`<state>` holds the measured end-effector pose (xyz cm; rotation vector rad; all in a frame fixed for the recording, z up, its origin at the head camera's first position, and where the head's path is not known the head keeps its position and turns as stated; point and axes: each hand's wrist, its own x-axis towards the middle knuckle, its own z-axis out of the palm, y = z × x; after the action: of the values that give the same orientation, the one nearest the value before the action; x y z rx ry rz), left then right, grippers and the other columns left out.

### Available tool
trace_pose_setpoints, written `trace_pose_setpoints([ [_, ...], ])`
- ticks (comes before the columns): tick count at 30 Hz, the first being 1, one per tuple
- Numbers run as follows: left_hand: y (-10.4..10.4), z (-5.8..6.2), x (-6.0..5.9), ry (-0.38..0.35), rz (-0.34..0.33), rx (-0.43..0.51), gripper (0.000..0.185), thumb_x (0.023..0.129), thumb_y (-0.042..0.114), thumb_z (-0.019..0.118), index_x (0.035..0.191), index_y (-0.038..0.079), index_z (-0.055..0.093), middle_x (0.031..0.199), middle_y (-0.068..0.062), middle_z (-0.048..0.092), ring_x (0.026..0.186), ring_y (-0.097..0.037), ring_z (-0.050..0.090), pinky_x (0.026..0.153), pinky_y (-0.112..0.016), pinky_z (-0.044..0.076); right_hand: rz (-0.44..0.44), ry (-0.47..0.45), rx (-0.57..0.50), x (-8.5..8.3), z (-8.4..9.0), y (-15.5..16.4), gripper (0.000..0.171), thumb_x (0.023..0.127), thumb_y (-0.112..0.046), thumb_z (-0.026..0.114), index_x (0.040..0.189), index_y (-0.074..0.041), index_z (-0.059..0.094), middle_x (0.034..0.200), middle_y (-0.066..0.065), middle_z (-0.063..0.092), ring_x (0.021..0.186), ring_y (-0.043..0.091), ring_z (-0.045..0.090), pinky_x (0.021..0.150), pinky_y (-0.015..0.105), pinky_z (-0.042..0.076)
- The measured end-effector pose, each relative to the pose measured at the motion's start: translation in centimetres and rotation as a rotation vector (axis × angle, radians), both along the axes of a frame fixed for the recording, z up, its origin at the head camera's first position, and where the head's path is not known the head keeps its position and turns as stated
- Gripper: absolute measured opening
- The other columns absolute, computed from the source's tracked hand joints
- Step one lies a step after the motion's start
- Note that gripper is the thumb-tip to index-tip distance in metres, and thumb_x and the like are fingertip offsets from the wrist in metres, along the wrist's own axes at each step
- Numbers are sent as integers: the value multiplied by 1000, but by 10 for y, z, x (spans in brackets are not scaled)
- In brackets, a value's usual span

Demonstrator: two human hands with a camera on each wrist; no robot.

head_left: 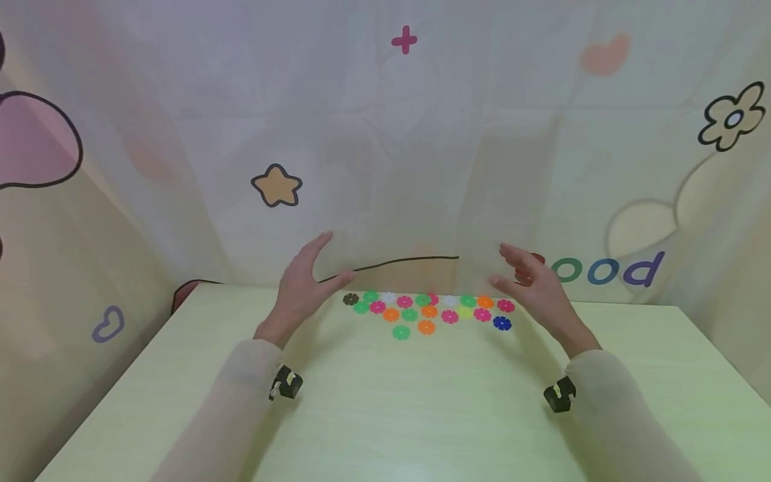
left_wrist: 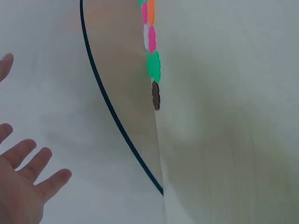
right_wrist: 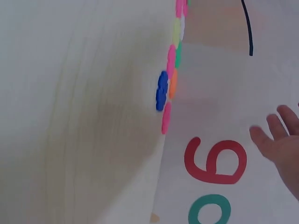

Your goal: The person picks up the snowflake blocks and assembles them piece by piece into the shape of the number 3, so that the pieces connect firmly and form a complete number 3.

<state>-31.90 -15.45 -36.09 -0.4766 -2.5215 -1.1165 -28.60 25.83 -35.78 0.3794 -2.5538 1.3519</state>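
Observation:
Several small flower-shaped plastic discs (head_left: 429,310) in green, pink, orange, white, yellow, blue and dark brown lie in rows at the far edge of the pale green table (head_left: 385,408). My left hand (head_left: 304,281) hovers above the table at the left end of the rows, fingers straight and spread, holding nothing. My right hand (head_left: 530,284) hovers at the right end, fingers relaxed and empty. The left wrist view shows the brown disc (left_wrist: 156,95) and green disc (left_wrist: 153,66) with my left hand's fingers (left_wrist: 32,172) spread. The right wrist view shows the blue disc (right_wrist: 161,90) and my right hand's fingers (right_wrist: 275,140).
A printed curtain (head_left: 385,134) with a star, flower, hearts and letters hangs right behind the table's far edge. Small black wrist cameras (head_left: 286,383) sit on both sleeves. Bare tabletop stretches between my forearms and the discs.

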Motion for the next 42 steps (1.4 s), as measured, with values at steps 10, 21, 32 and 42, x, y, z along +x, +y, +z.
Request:
trace_pose_setpoints([
  [10, 13, -14, 0, -111, -98, 275, 82, 95, 33, 83, 164, 19, 41, 166, -1, 42, 147, -30, 46, 117, -55, 44, 84, -115, -103, -10, -18, -17, 68, 102, -31, 75, 160, -10, 46, 158, 17, 51, 146, 41, 46, 110, 64, 47],
  [21, 30, -29, -4, -221, -173, 327, 64, 95, 24, 84, 152, 9, 57, 152, -7, 59, 138, -35, 57, 107, -53, 54, 156, -208, -51, -24, -30, -36, 58, 99, -32, 78, 149, -10, 60, 146, 12, 63, 137, 37, 56, 107, 58, 52],
  [32, 43, -44, -6, -314, -265, 332, 52, 93, 12, 83, 141, 1, 65, 139, -13, 68, 125, -34, 66, 106, -46, 54, 280, -187, 6, -33, -29, -53, 43, 99, -17, 78, 137, -1, 68, 129, 17, 72, 118, 32, 69, 98, 45, 60],
  [42, 54, -51, -4, -343, -340, 235, 41, 92, 14, 85, 129, 2, 74, 127, -13, 74, 110, -24, 72, 102, -44, 55, 336, -293, 46, -38, -34, -62, 37, 99, -11, 76, 133, 1, 71, 122, 15, 75, 113, 28, 71, 97, 43, 60],
])
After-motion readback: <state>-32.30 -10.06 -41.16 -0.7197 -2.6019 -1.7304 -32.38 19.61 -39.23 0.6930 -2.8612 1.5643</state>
